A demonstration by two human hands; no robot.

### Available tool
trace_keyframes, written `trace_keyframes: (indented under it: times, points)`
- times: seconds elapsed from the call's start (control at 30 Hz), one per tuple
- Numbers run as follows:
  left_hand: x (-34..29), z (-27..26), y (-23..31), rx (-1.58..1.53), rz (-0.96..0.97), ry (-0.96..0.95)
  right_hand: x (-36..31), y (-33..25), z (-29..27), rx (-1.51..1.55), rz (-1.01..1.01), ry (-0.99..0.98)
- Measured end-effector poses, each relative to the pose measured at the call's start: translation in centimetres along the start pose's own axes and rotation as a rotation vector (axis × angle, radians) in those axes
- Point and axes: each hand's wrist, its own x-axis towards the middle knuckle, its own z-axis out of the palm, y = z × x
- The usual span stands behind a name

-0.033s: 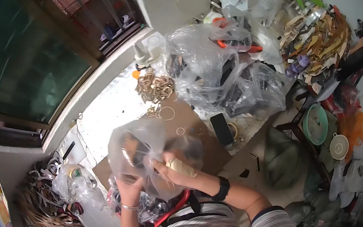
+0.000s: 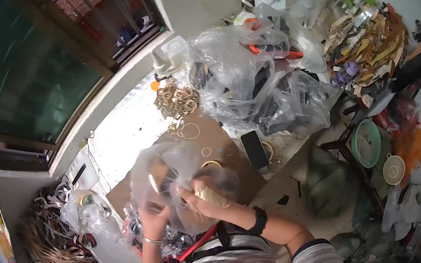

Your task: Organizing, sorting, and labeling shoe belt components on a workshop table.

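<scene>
A clear plastic bag [image 2: 154,158] is bunched up in front of me, with brown and dark shapes showing dimly through it. My right hand [image 2: 204,198], a tan wrap around part of it, is closed on the gathered plastic near the bag's middle. Against the bag's lower left side is my left hand [image 2: 153,222]; its fingers are partly covered by the plastic and seem to curl around it. Both wrists carry black bands. Under the bag lies a brown board [image 2: 236,176], and a yellowish ring [image 2: 211,164] shows just beyond the plastic.
A pile of metal buckles [image 2: 175,102] and a black phone [image 2: 254,149] lie farther off. Large filled plastic bags [image 2: 260,92] stand behind them. Strip scraps [image 2: 50,235] heap at lower left. To the right are a green basin [image 2: 366,144] and dark sacks [image 2: 329,184].
The bag has shifted slightly right, with both hands still on it. The yellowish ring beyond it now shows more plainly.
</scene>
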Motion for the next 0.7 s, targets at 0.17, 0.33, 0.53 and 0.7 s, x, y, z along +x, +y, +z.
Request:
trace_keyframes:
  times: [0.17, 0.33, 0.53, 0.7]
  points:
    - [-2.4, 8.3, -0.9, -0.122, -0.013, -0.149, -4.2, 4.7, -4.7, 0.267, 0.162, -0.018]
    - [-1.2, 12.2, -2.3, 0.141, 0.087, -0.213, -7.8, 8.9, -9.9, -0.133, -0.012, -0.113]
    - [2.5, 19.9, 5.0, 0.396, 0.265, -0.810, -11.7, 5.8, -18.5, 0.222, -0.122, 0.076]
    - [15.9, 25.0, 6.2, 0.409, 0.500, -0.512, -14.6, 5.5, -26.2, 0.321, 0.145, 0.164]
